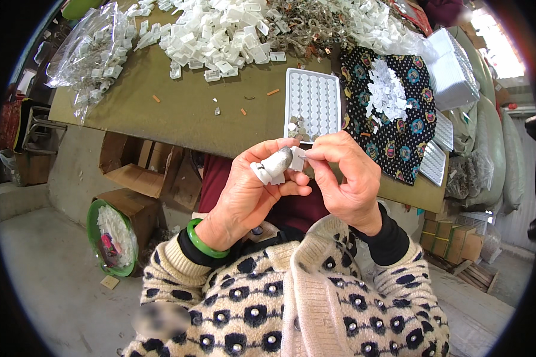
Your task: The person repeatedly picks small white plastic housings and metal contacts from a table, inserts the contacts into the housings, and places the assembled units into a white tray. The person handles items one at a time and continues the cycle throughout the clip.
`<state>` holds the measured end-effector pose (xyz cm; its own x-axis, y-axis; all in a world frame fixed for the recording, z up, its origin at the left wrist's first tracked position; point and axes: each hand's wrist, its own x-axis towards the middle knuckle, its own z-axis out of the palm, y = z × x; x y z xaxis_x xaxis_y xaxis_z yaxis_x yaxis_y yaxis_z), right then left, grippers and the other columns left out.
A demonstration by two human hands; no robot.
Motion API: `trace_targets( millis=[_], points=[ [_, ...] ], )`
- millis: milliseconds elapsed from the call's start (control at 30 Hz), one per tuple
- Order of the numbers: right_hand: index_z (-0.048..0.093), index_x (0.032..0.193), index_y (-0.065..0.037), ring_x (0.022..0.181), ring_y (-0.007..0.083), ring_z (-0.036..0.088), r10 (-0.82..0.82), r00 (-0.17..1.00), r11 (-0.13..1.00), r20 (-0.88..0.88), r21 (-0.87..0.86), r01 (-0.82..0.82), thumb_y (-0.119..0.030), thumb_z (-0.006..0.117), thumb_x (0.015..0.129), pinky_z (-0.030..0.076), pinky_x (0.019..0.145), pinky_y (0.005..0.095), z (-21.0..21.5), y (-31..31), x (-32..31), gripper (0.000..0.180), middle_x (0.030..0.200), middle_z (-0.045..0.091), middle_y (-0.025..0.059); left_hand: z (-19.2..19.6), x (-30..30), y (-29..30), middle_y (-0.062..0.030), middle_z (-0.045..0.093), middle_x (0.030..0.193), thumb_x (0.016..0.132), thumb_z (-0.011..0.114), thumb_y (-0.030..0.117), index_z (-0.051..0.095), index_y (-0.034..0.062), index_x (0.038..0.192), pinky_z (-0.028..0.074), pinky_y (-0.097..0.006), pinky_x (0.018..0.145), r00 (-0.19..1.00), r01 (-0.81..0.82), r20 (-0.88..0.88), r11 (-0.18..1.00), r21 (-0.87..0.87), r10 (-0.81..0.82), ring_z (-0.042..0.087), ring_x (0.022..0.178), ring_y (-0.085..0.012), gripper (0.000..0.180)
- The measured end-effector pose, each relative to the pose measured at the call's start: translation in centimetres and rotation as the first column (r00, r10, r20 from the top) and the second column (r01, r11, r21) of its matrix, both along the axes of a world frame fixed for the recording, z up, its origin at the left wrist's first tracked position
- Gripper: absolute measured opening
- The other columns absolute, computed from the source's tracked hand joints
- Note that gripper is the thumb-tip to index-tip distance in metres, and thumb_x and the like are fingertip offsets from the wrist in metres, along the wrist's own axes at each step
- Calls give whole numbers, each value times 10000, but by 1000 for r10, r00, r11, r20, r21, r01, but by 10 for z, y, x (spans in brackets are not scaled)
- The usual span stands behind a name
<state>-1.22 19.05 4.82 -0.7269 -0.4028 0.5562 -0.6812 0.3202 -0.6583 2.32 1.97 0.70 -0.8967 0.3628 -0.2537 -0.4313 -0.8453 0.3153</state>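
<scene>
My left hand (pixel 238 190) is closed on a small white plastic piece (pixel 298 162) in front of my chest, just off the table's near edge. A white, grey-smudged cover (pixel 274 165), apparently wrapped round my left thumb, hides part of the grip. From the right, my right hand (pixel 348 178) pinches a thin dark sliver (pixel 304 157) between thumb and forefinger, its end against the white piece. What the sliver is made of is too small to tell. Just beyond both hands lies a white tray (pixel 311 72) with rows of round pockets, and several small round metal discs (pixel 297 127) are heaped at its near end.
White plastic housings (pixel 214 38) are piled at the back, beside brownish metal bits (pixel 304 30). A clear bag (pixel 95 56) of parts sits far left. White chips (pixel 387 89) lie on patterned cloth (pixel 417 146) at right, near stacked trays (pixel 452 65). Below stand cartons (pixel 137 178) and a green basin (pixel 93 235).
</scene>
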Motion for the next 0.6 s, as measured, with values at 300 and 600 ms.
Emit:
trace_targets(
  millis=[300, 600],
  points=[
    [600, 922, 6, 732, 286, 617, 15, 999, 999, 46, 28, -17, 126, 646, 744, 511, 641, 345, -5, -1, -3, 219, 846, 607, 126, 0, 1, 3, -141, 683, 949, 951, 615, 102, 611, -14, 1136, 627, -424, 746, 999, -53, -10, 989, -137, 52, 710, 786, -235, 218],
    [544, 863, -3, 707, 306, 581, 89, 994, 986, 57, 139, -96, 105, 591, 729, 494, 639, 362, 4, 3, -9, 178, 814, 573, 140, 7, 3, 6, -127, 686, 898, 945, 595, 21, 624, -30, 1087, 619, -322, 697, 995, -73, -79, 961, -266, 54, 707, 759, -200, 154]
  ],
)
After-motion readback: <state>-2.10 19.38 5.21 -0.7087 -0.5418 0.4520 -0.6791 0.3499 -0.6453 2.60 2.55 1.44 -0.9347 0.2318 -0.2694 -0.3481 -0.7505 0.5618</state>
